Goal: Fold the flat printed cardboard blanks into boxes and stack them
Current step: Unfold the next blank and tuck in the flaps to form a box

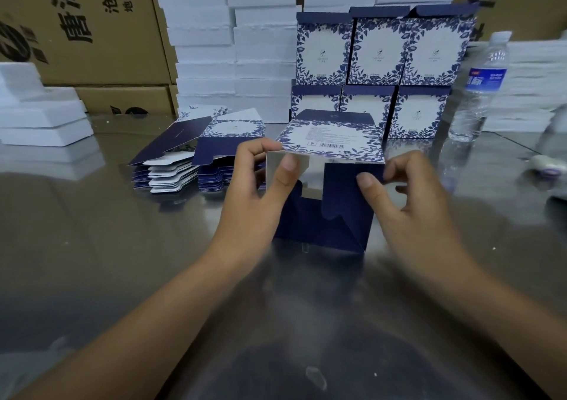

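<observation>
A half-formed blue-and-white floral box (331, 141) stands on the shiny table, its open end with dark blue flaps (343, 191) facing me. My left hand (260, 181) pinches the white inner side flap at the box's left. My right hand (408, 191) pinches the dark blue flap at its right edge. Two piles of flat printed blanks (190, 154) lie behind and to the left. Finished boxes (380, 71) are stacked in two rows behind the one I hold.
A clear water bottle (481, 89) stands at the right. White foam trays (233, 46) are piled at the back and at the left (40, 114). Brown shipping cartons (92, 25) line the back left. A small white and purple object (547, 164) lies at the far right.
</observation>
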Demonstrator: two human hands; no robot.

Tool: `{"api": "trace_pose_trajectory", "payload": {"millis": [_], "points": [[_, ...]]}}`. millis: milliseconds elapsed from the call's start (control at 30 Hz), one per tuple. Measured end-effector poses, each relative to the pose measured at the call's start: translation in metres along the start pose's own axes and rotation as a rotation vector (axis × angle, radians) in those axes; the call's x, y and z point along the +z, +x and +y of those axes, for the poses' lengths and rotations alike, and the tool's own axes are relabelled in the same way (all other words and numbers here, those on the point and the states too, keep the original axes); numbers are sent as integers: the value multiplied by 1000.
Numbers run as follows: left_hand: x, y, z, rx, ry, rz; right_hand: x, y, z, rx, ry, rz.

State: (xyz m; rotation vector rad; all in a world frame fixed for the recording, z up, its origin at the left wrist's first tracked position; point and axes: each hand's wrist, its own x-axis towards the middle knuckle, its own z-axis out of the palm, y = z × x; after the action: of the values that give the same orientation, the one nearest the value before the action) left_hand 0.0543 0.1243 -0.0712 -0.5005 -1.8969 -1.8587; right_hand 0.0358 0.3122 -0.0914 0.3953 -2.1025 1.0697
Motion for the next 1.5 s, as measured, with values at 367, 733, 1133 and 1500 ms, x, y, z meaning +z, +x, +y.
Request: {"api": "trace_pose_trajectory", "payload": {"millis": [367, 733, 1133, 1500], "points": [[2, -1, -6, 17, 13, -48, -3, 5, 1, 5, -93, -21], [-2, 2, -8, 17, 45, -24, -4, -3, 0, 76, -203, -262], [-3, 3, -10, 9, 50, -30, -7, 0, 2, 96, -269, -318], [-3, 3, -9, 12, 67, -26, -7, 0, 6, 118, -323, -413]]}}
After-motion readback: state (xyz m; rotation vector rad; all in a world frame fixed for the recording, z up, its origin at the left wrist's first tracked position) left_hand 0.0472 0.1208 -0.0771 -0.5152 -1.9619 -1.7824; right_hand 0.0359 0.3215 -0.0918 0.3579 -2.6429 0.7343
